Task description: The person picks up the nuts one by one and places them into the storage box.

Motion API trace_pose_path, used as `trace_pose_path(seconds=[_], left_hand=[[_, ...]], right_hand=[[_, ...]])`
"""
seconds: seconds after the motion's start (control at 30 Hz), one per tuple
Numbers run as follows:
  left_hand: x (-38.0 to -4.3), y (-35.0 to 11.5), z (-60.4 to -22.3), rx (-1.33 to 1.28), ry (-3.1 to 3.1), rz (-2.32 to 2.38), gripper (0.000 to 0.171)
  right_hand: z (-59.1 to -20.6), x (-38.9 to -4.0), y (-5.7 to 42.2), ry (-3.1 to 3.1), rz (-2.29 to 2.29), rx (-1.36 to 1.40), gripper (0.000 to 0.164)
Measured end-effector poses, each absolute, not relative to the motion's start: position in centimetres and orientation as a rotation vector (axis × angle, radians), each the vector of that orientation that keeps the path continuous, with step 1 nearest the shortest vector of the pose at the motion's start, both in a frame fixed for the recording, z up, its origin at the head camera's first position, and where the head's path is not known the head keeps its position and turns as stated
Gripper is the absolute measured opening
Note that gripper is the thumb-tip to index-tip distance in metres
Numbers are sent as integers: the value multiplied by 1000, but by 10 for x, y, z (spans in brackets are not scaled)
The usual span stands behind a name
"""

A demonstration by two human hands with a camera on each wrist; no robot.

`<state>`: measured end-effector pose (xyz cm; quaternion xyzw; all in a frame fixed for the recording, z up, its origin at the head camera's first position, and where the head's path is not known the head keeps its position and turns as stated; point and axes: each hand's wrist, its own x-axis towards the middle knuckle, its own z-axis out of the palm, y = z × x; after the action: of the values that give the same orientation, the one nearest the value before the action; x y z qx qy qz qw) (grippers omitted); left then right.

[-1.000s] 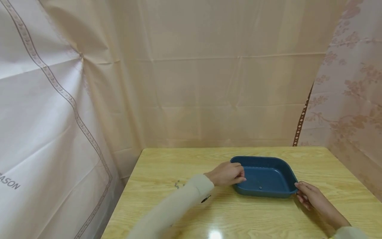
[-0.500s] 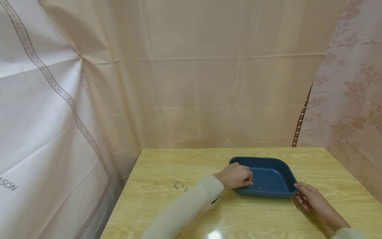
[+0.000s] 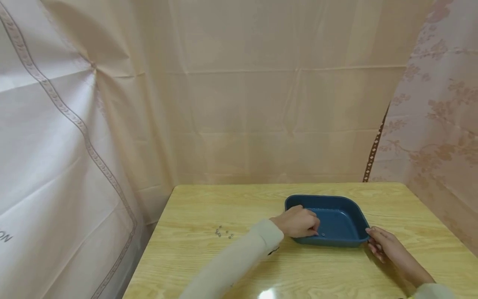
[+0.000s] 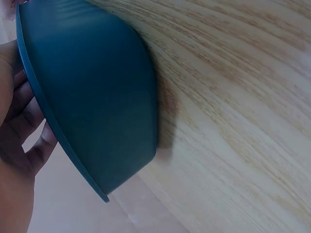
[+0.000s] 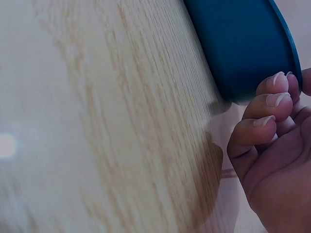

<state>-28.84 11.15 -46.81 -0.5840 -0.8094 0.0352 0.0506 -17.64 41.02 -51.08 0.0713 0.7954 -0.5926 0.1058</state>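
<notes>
A dark blue basin (image 3: 337, 243) with rounded corners sits on the table's right half. My left hand (image 3: 298, 221) reaches over its left side, fingers curled down inside near the front wall; in the left wrist view those fingers (image 4: 29, 121) show beyond the rim. Whether they pinch anything is hidden. Just right of the fingertips, a small metal nut (image 3: 323, 234) lies on the basin floor. My right hand (image 3: 386, 245) pinches the basin's front right corner; its other fingers (image 5: 255, 131) curl below the rim in the right wrist view.
Several small metal nuts (image 3: 219, 233) lie scattered on the wood-grain table (image 3: 194, 265), left of the basin. A beige cloth (image 3: 239, 104) hangs behind the table, with patterned cloths on both sides. Light glares off the front of the table.
My left hand has moved right and slightly down, further into the basin and close to the nut there. The right hand keeps its grip on the corner.
</notes>
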Motion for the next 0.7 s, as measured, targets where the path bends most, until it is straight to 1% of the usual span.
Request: trace_pose_path(seconds=[0.4, 0.7], left_hand=[[-288, 115, -470, -1776, -2474, 138, 13], [-289, 109, -468, -1780, -2457, 82, 13]], right_hand=[[-512, -176, 410, 2363, -1749, 176, 46], [-513, -174, 409, 2401, -1764, 140, 49]])
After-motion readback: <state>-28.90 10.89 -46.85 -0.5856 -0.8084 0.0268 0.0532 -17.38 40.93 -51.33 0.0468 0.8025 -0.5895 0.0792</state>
